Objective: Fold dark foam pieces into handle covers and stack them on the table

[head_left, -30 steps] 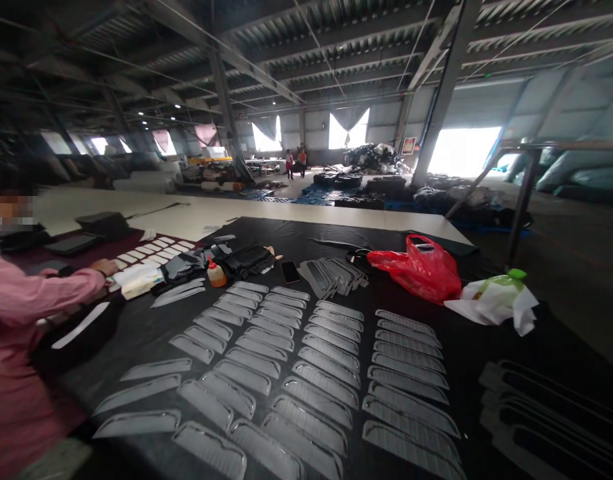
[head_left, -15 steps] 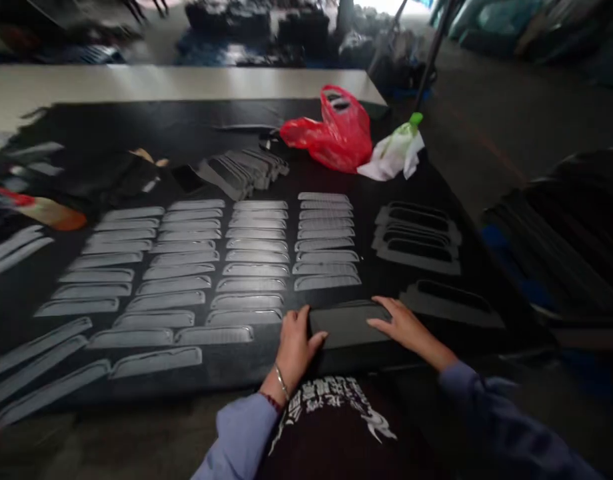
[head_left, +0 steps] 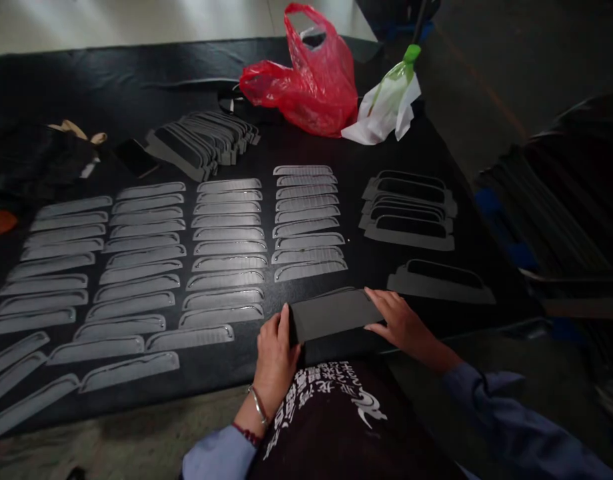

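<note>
A flat dark grey piece [head_left: 331,313] lies at the near edge of the black table [head_left: 226,370], between both hands. My left hand [head_left: 276,350] holds its left end, thumb at the near corner and fingers along the side. At the right end, my right hand [head_left: 394,323] grips it with thumb and fingers. Left of it, several light grey curved-top strips [head_left: 226,300] lie in columns. Beyond my right hand is a dark piece with a grey border [head_left: 441,283], with a group of similar pieces [head_left: 409,233] farther back.
A red plastic bag [head_left: 321,87] and a green-capped bottle wrapped in white [head_left: 391,103] stand at the back. A fanned stack of grey pieces [head_left: 201,143], a phone [head_left: 135,159] and dark cloth [head_left: 31,163] lie back left. Dark layered material [head_left: 561,200] is off the right side.
The view has tilted down and shifted, so the table looks closer. Both hands remain at the ends of the dark grey piece, which now slants up slightly towards the right.
</note>
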Motion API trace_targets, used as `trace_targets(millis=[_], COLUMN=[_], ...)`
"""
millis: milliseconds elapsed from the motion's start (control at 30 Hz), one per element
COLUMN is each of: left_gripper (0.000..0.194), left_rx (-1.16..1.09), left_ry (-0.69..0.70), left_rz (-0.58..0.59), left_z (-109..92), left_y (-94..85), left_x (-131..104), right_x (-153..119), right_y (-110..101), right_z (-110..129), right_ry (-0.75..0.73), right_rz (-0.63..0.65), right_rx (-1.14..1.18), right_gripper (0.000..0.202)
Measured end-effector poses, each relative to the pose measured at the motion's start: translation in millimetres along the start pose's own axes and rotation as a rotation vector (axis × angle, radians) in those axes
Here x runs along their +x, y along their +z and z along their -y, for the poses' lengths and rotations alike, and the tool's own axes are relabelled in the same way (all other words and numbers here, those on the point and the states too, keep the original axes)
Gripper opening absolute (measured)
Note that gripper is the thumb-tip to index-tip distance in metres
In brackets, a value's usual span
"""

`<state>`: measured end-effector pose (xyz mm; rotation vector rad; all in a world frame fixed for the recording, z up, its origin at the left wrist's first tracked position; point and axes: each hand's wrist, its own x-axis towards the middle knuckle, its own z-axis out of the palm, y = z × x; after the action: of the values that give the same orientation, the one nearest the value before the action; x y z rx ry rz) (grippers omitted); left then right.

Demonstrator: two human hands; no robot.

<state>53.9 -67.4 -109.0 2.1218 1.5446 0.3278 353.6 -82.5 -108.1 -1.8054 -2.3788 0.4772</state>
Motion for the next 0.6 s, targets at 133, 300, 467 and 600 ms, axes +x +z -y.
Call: trace_targets(millis=[133, 300, 467, 600], left_gripper=[0.082, 0.084, 0.083, 0.082], left_rx=[0.029, 0.005, -0.045, -0.077], left_ry=[-0.009, -0.054, -0.070, -0.075], left_rz=[-0.025, -0.039, -0.045, -0.039], left_z=[-0.5, -3.8, -1.5, -2.5], left_y=[5.3, 8.0, 5.3, 0.3], left_x=[-2.4, -8.2, -1.5, 3.0], right_x=[2.4, 1.3, 5.5, 6.8], right_y=[-1.7, 6.3, 14.4, 13.4], right_z=[1.3, -4.6, -11.5, -6.8], right_ry=[-0.010, -0.042, -0.091, -0.062], right_rz=[-0.008, -0.048, -0.123, -0.183], right_rx=[0.012, -0.002, -0.056, -0.139], right_gripper=[0.077, 0.072, 0.065, 0.061])
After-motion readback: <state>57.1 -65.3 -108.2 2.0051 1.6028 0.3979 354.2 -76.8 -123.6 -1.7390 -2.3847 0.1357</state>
